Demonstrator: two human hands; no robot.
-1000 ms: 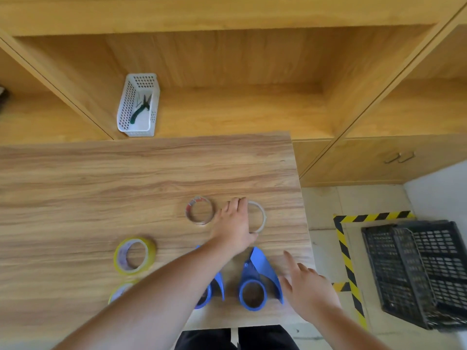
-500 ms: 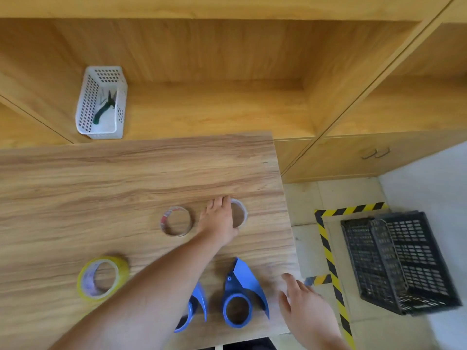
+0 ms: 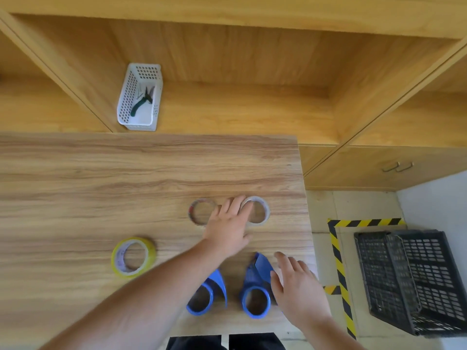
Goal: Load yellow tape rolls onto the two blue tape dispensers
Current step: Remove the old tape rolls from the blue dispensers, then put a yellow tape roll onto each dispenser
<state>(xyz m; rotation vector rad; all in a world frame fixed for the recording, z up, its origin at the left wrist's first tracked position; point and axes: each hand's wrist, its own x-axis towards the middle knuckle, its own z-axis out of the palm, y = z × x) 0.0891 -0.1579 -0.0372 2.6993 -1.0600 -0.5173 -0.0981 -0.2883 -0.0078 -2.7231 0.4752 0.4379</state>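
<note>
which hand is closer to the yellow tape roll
Left. The left hand lies to the right of the yellow tape roll, further back on the table. The right hand hovers beyond both blue dispensers, by the table's right edge.

right hand (image 3: 295,289): slides forward from the table edge, now beside the right-hand blue plastic tape dispenser (image 3: 255,286) | left hand (image 3: 228,226): fingers edge further onto the pale, nearly spent tape ring (image 3: 262,210)
</note>
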